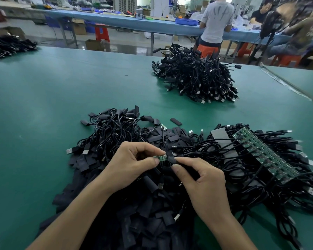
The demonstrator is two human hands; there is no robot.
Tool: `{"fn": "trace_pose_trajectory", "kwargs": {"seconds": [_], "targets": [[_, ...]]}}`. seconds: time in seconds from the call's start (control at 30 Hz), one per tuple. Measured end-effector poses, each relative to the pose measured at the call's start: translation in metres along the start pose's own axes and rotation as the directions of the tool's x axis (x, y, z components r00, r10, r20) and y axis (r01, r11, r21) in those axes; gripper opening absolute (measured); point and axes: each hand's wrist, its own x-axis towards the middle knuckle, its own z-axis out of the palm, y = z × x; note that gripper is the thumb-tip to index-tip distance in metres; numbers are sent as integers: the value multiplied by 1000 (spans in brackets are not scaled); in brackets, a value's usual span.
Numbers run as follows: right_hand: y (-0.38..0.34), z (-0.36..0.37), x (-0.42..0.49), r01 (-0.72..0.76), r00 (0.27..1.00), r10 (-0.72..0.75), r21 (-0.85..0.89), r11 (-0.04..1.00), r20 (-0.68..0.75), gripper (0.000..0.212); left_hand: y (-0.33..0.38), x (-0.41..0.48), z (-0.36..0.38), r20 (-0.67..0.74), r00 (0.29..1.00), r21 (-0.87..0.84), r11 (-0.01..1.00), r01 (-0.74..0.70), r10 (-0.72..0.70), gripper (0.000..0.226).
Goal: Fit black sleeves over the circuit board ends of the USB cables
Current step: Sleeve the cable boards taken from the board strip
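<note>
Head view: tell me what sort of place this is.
Probably an electronics assembly workshop: heaps of black USB cables on a green table, a strip of circuit boards with cables attached, and workers at a long blue bench behind.

On the bench [43, 98], sleeves [143, 222] lie nearest; a board row [266, 152] sits right of them, one cable pile [197, 76] behind, a second pile [7, 46] far left.

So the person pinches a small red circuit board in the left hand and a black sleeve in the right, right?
Not quite: the head view shows the small circuit board in the left hand is green, not red. The right hand does pinch the black sleeve.
</note>
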Motion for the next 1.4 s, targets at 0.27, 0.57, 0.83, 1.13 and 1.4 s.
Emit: {"fn": "trace_pose_trajectory", "kwargs": {"seconds": [0.27,0.57,0.83,1.13,1.4], "targets": [[-2,-2,1,-19,1000,19,22,1000,25,24,5,-2,1,33,999,52,999,-6,4,24],[-1,-5,3,-28,998,26,59,998,49,23,8,-3,-1,68,997,108,994,13,-21,27],[-2,-11,4,-46,987,41,25,999,155,27,7,-2,-3,80,996,120,992,39,-48,16],[-3,-10,4,-45,993,37,71,997,110,21,5,-2,-4,119,993,15,1000,27,-29,13],[-3,-15,6,-17,985,14,17,1000,175,23,7,0,-9,182,982,95,995,30,-47,8]]}}
